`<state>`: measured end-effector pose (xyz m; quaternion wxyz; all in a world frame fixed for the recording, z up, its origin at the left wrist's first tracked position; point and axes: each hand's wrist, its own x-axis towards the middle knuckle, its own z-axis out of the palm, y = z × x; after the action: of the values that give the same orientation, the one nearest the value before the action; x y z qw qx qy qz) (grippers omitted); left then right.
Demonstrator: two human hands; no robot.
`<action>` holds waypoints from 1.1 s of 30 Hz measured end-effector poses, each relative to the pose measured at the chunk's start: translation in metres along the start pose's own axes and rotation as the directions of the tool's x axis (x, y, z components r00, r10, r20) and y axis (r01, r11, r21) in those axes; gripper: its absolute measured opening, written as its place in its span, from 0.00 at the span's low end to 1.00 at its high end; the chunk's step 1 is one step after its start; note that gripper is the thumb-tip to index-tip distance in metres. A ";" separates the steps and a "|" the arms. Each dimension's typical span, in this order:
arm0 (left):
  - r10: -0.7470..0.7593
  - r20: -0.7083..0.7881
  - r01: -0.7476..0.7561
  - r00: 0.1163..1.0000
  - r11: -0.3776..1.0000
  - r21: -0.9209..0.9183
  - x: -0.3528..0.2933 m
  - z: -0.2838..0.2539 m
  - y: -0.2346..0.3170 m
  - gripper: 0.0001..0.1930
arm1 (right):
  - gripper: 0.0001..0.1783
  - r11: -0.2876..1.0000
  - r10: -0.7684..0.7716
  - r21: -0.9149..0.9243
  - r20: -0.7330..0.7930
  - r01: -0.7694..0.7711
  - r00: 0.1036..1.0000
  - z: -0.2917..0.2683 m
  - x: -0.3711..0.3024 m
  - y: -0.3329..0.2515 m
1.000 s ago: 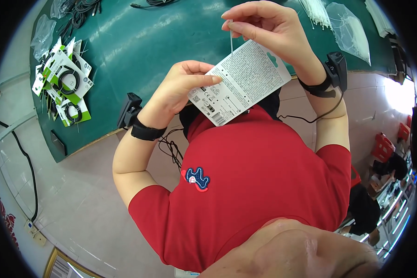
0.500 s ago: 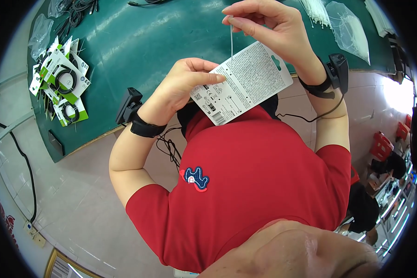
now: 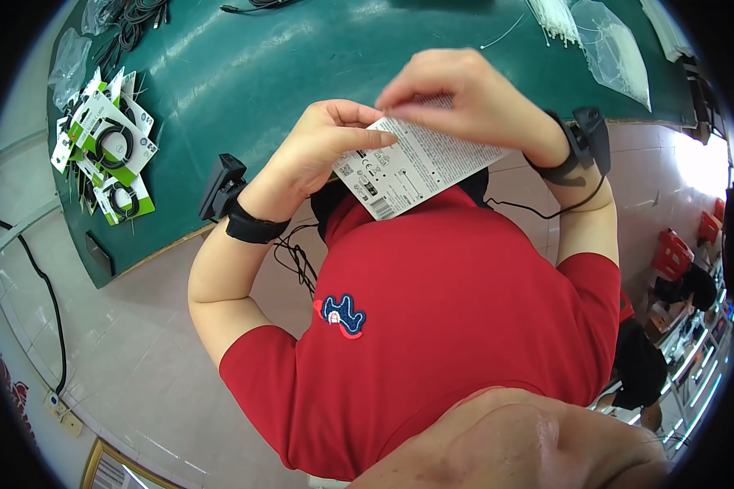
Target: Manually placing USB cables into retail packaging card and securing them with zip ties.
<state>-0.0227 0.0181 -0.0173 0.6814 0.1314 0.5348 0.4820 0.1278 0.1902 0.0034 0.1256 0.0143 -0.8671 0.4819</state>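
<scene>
My left hand [image 3: 326, 140] grips a white printed packaging card [image 3: 400, 175] at its upper left edge, thumb on top. The card is tilted, its printed back up, over the table's near edge and my lap. Across its upper part reaches my right hand [image 3: 469, 102], slightly blurred, with thumb and fingertips drawn together close to my left fingers. What those fingertips hold, if anything, is hidden. The hand also covers the card's upper right part.
On the green table [image 3: 245, 90], several carded black cables [image 3: 114, 147] are piled at the left. Loose black cables [image 3: 134, 28] lie behind them. White cable ties [image 3: 556, 20] and a clear bag of ties [image 3: 612, 53] lie at the far right, one loose tie [image 3: 501, 33] nearby.
My right hand has come down and left from above the card, where it pinched a thin white strip standing up from it. That strip no longer shows. My left hand keeps its grip.
</scene>
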 end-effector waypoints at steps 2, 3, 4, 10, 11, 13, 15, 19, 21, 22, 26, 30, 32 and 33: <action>0.005 0.007 -0.005 1.000 1.000 -0.011 0.001 -0.002 -0.001 0.14 | 0.09 0.977 -0.176 -0.120 0.037 0.179 0.984 0.006 -0.008 0.002; 0.004 0.007 -0.004 1.000 1.000 -0.012 0.001 -0.002 -0.002 0.14 | 0.09 0.977 -0.175 -0.118 0.037 0.178 0.984 0.008 -0.011 0.003; 0.004 0.012 -0.003 1.000 1.000 -0.017 0.001 -0.002 -0.002 0.13 | 0.09 0.960 -0.206 -0.188 0.017 0.206 0.978 0.009 -0.013 0.003; 0.028 0.007 -0.027 1.000 0.999 -0.025 -0.002 0.002 -0.004 0.14 | 0.10 0.900 -0.283 -0.350 -0.020 0.258 0.959 0.010 -0.016 0.001; 0.028 0.007 -0.028 1.000 0.999 -0.025 -0.002 0.004 -0.004 0.14 | 0.10 0.900 -0.283 -0.350 -0.020 0.259 0.959 0.009 -0.016 0.001; 0.017 -0.010 -0.017 1.000 1.000 0.009 -0.004 0.007 -0.002 0.13 | 0.10 0.902 -0.283 -0.342 -0.011 0.262 0.959 0.009 -0.016 0.001; 0.012 -0.021 -0.012 1.000 1.000 0.022 -0.004 0.009 -0.002 0.13 | 0.10 0.904 -0.284 -0.335 -0.003 0.266 0.959 0.009 -0.016 -0.001; 0.014 -0.075 -0.011 0.997 0.999 0.040 -0.004 0.011 -0.004 0.14 | 0.10 0.907 -0.291 -0.310 0.029 0.286 0.956 0.005 -0.015 -0.005; 0.021 -0.106 -0.014 0.994 0.997 0.070 -0.006 0.013 -0.004 0.14 | 0.10 0.910 -0.292 -0.291 0.051 0.294 0.955 0.002 -0.015 -0.006; 0.025 -0.122 -0.015 0.992 0.996 0.085 -0.007 0.014 -0.004 0.14 | 0.10 0.912 -0.293 -0.282 0.061 0.298 0.954 0.002 -0.015 -0.006; 0.034 -0.125 -0.023 0.992 0.996 0.086 -0.007 0.014 -0.005 0.15 | 0.11 0.916 -0.297 -0.273 0.037 0.296 0.954 0.003 -0.016 -0.003; 0.034 -0.117 -0.024 0.993 0.996 0.085 -0.007 0.014 -0.005 0.16 | 0.11 0.905 -0.318 -0.280 0.054 0.320 0.947 0.003 -0.016 -0.002; 0.038 -0.121 -0.027 0.992 0.996 0.086 -0.008 0.014 -0.006 0.16 | 0.11 0.902 -0.320 -0.289 0.052 0.321 0.946 0.004 -0.016 -0.002; 0.040 -0.124 -0.030 0.991 0.996 0.087 -0.008 0.014 -0.006 0.16 | 0.11 0.899 -0.321 -0.298 0.049 0.321 0.946 0.005 -0.016 -0.002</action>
<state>-0.0073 0.0131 -0.0116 0.6317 0.1390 0.5943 0.4780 0.1429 0.1831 -0.0010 0.2046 0.1371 -0.9161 0.3164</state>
